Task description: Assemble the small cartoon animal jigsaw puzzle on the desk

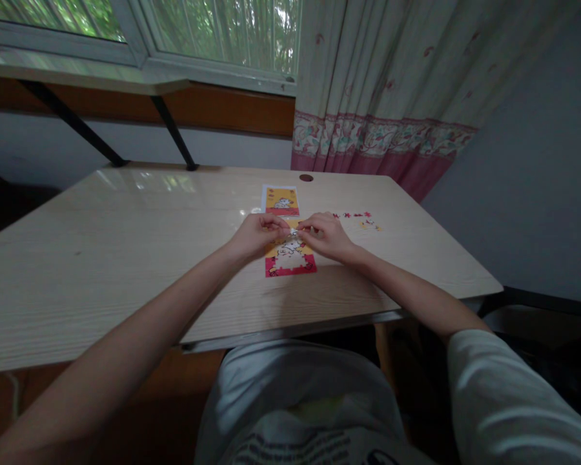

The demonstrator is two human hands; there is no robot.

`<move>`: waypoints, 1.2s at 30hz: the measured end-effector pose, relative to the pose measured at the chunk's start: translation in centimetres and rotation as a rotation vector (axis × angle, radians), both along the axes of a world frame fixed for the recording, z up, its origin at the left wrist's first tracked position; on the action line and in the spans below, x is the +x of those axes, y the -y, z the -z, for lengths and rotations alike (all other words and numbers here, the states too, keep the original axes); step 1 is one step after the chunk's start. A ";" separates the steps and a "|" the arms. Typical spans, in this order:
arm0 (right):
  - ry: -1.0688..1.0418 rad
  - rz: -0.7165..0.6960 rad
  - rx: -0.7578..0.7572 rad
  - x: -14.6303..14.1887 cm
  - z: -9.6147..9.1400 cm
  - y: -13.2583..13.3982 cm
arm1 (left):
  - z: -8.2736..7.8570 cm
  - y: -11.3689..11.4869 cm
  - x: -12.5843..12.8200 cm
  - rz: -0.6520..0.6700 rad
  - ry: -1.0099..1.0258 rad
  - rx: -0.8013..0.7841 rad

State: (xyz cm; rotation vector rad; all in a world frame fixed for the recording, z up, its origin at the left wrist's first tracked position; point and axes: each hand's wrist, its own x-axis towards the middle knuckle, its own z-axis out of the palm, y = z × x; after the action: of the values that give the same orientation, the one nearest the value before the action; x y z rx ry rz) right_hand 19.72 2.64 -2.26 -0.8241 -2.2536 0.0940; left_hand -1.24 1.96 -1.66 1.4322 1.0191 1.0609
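Observation:
A partly assembled jigsaw puzzle (270, 268) lies on the table in front of me, with a red lower border, yellow upper parts and a white cartoon figure. Bare tabletop shows through a gap in its lower middle. Over its upper part, my left hand (261, 234) and my right hand (328, 236) meet with fingers closed in a pinch. A small whitish puzzle piece (294, 231) shows between the fingertips of both hands. My fingers cover some of the puzzle's upper edge.
Just beyond the puzzle lies a reference picture card (281, 201). Loose red puzzle pieces (358, 215) and yellow-white pieces (370, 225) are on the right. The table (126, 258) has a round cable hole (306, 177) at the back, near a curtain (382, 129).

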 end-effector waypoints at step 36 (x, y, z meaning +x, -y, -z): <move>0.006 0.042 0.004 -0.7 0.3 0.2 | 0.6 -0.7 0.0 -0.083 0.088 -0.027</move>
State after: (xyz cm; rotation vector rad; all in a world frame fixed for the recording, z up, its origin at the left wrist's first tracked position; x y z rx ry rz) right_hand 19.05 2.47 -2.61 -0.8702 -2.2400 0.0670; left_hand -1.25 2.62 -2.22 1.3194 1.0326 1.1565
